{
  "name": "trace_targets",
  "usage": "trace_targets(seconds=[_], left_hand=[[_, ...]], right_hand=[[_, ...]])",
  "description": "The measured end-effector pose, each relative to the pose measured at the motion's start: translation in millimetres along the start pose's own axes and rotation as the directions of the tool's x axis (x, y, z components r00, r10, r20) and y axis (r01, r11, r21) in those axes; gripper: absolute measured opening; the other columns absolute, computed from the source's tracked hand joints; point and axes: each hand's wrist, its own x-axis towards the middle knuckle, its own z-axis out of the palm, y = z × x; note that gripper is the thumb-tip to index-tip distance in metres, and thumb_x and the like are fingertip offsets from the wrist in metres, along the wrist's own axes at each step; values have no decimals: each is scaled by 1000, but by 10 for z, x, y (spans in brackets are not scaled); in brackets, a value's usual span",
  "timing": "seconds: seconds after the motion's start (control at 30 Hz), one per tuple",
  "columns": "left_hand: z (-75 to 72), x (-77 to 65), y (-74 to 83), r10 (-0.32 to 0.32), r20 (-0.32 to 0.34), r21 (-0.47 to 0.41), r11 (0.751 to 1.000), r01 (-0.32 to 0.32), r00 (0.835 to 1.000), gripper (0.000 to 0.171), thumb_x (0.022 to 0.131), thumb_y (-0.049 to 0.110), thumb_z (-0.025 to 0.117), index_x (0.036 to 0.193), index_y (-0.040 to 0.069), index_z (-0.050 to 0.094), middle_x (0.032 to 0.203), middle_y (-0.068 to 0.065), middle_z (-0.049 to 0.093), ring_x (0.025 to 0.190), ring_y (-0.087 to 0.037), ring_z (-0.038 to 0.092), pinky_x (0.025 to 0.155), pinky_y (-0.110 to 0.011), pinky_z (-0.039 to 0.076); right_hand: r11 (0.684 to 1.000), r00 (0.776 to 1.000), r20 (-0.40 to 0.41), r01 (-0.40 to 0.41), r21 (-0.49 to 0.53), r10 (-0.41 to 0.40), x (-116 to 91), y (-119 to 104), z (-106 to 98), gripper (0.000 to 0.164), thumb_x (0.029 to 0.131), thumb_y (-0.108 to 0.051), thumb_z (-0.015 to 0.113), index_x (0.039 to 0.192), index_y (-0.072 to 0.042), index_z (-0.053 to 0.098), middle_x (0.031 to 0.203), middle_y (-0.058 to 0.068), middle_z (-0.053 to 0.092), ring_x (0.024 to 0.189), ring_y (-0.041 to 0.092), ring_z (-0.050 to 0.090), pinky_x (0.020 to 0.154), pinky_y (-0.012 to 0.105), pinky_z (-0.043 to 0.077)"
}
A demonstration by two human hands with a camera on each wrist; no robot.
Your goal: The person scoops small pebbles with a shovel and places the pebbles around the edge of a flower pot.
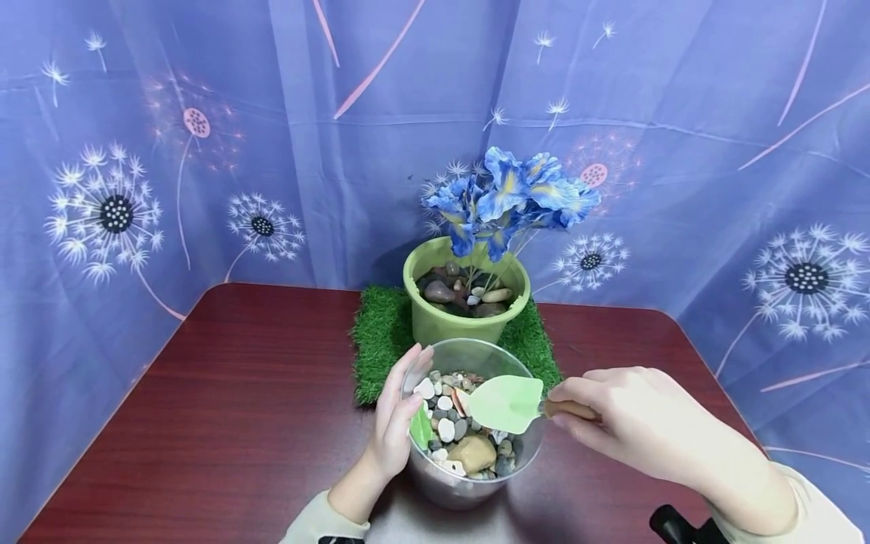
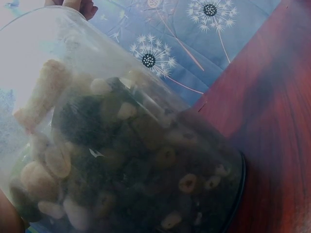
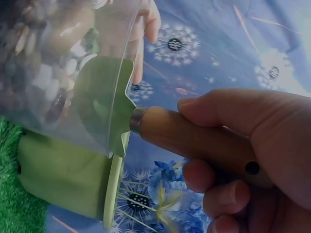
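A clear plastic bucket (image 1: 457,496) stands in front, holding stones (image 1: 445,431) of several colours and sizes. My left hand (image 1: 390,431) grips its left rim. In the right wrist view, some of that hand's fingers (image 3: 151,22) show at the rim. My right hand (image 1: 628,423) holds a garden trowel by its wooden handle (image 3: 194,141). The trowel's light green blade (image 1: 506,404) points left over the stones, within the bucket's mouth. A bright green leaf-like piece (image 1: 421,429) lies inside by the left wall. Through the cloudy wall (image 2: 146,92), the left wrist view shows stones and dark areas.
Right behind the bucket, a green flowerpot (image 1: 455,329) with stones and blue artificial flowers (image 1: 510,196) stands on a grass mat (image 1: 381,355). The dark red table (image 1: 238,408) extends to both sides. A blue dandelion-print curtain (image 1: 381,174) hangs behind.
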Motion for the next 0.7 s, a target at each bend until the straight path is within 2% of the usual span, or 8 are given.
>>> trace_targets(seconds=[0.2,0.43,0.6,0.7], left_hand=[[2,-11,-20,-17,-6,-7,1000,17,1000,54,86,-5,31,137,-19,25,131,-45,38,131,-27,45,111,-25,34],[-1,-8,-31,-17,9,-28,999,17,1000,53,87,-5,32,138,-19,24,131,-45,37,133,-24,44,111,-25,34],[-1,-10,-31,-26,5,-32,999,26,1000,54,87,-3,32,138,-19,24,132,-45,37,132,-25,44,111,-25,34],[-3,-13,-28,-50,-1,-22,999,50,999,55,87,0,32,138,-18,24,133,-43,38,131,-31,44,111,-26,34]], right_hand=[[999,998,46,37,-12,-36,15,15,-55,20,74,-27,76,92,-32,68,78,-26,61,62,-14,50,51,12,40],[1000,995,101,29,-8,-28,37,7,-122,27,69,-23,79,89,-35,66,76,-26,58,59,-16,43,48,9,35],[997,992,126,11,-82,0,82,-15,-196,28,66,-23,80,86,-35,64,73,-26,53,58,-14,42,47,12,35],[990,995,96,13,-141,1,123,-32,-222,28,63,-21,81,81,-33,62,69,-25,47,56,-12,39,45,13,32]])
